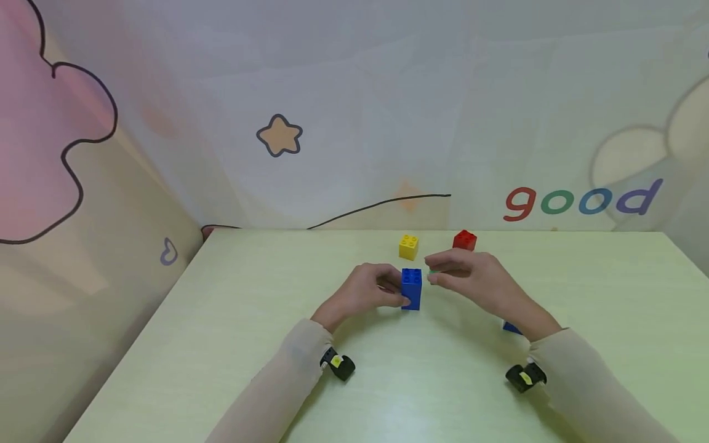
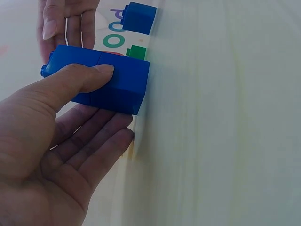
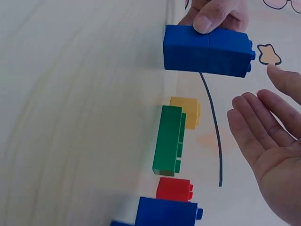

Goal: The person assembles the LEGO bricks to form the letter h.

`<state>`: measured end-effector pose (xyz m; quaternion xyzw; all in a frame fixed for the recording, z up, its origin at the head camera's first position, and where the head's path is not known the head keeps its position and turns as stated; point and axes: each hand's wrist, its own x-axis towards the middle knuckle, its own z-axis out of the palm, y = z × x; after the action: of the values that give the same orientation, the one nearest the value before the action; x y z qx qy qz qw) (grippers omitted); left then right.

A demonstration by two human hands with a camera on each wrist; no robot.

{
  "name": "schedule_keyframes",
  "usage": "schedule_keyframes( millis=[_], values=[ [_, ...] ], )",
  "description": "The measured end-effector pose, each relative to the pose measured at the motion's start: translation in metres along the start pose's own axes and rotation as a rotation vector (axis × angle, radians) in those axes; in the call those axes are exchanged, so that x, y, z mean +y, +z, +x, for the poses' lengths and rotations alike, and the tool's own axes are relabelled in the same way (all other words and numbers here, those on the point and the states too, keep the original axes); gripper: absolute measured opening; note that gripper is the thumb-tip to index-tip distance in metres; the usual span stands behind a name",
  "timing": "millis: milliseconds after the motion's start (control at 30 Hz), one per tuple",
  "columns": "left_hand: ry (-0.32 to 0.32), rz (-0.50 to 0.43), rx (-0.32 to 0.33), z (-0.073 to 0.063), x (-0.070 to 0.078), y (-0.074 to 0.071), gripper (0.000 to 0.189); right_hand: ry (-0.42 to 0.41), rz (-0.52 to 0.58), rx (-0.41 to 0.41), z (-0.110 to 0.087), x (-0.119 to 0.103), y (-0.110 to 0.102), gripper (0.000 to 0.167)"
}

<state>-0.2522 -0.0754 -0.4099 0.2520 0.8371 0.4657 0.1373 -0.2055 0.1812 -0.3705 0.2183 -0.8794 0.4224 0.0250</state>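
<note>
My left hand (image 1: 367, 288) pinches a stack of two blue bricks (image 1: 412, 294), one on top of the other, with the studs upward. In the left wrist view its thumb lies across the side of the blue stack (image 2: 124, 84). The right hand (image 1: 476, 280) hovers just right of the stack, apart from it, its fingers extended and nothing between them. Beyond these fingers, a long green brick (image 3: 168, 141) lies on the table, mostly hidden by the hand in the head view.
A yellow brick (image 1: 408, 247) and a red brick (image 1: 464, 240) stand toward the table's back edge. Another blue brick (image 1: 512, 328) is partly covered by the right wrist. A printed backdrop (image 1: 354, 123) rises behind the table (image 1: 221, 344).
</note>
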Motion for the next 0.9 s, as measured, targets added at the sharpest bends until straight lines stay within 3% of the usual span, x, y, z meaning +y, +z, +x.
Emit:
schedule_keyframes(
  millis=[900],
  values=[
    [-0.025,-0.014,0.004,0.000,0.001,0.000,0.029,0.116,-0.101,0.031,-0.025,0.026,-0.050,0.045]
  ],
)
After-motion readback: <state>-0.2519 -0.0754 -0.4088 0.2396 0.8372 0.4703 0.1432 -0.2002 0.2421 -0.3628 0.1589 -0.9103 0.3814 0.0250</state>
